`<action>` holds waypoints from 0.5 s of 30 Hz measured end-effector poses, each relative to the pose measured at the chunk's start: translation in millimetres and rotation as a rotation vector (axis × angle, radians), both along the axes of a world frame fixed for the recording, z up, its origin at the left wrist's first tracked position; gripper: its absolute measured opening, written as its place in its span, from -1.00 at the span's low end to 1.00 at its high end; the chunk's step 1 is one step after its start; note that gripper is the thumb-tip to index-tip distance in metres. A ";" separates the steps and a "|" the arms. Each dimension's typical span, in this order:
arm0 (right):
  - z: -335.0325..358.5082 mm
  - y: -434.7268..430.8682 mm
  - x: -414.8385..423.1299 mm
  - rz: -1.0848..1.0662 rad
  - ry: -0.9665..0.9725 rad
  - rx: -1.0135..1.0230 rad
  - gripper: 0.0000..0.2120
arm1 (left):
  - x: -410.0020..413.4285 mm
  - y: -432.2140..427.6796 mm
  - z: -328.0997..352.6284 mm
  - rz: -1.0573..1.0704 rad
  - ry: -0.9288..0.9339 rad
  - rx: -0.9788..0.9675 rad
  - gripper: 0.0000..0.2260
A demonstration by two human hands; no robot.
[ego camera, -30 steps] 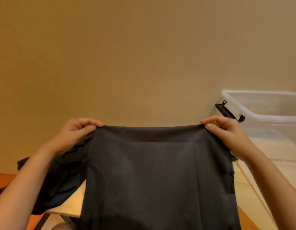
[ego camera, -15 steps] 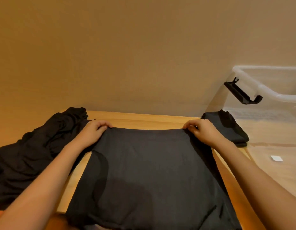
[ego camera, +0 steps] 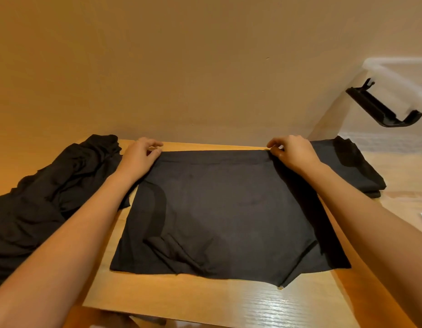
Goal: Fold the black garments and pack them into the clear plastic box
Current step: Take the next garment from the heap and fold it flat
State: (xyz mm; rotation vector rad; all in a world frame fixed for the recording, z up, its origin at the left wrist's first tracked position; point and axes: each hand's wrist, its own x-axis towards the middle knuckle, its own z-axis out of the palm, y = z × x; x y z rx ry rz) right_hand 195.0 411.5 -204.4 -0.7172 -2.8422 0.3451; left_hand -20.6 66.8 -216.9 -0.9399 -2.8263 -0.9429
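A black garment (ego camera: 224,209) lies spread flat on the wooden table (ego camera: 205,301), its folded top edge near the wall. My left hand (ego camera: 140,156) pinches the garment's far left corner. At the far right corner, my right hand (ego camera: 291,151) pinches the cloth the same way. The clear plastic box (ego camera: 394,143) stands at the right with a black latch (ego camera: 382,108) on its near end. A folded black garment (ego camera: 354,164) lies next to the box, just right of my right hand.
A heap of crumpled black garments (ego camera: 44,192) covers the table's left end and hangs over its edge. The beige wall (ego camera: 205,67) rises directly behind the table. Bare wood shows along the table's front edge.
The garment was held up in the air a second ago; both hands have lowered it and laid it flat on the table, moving toward the wall while keeping hold of the corners.
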 end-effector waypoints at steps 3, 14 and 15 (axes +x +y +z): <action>-1.2 -14.6 4.4 0.045 0.053 0.104 -0.76 | 10.9 4.0 3.2 -0.016 0.156 -0.075 -0.75; -24.6 -102.6 13.8 0.179 -0.218 -0.016 -0.37 | 121.9 75.6 -11.9 -0.234 0.011 -0.425 -0.48; -28.1 -100.5 14.7 0.167 -0.225 -0.022 -0.37 | 119.0 74.7 -16.9 -0.214 0.024 -0.428 -0.48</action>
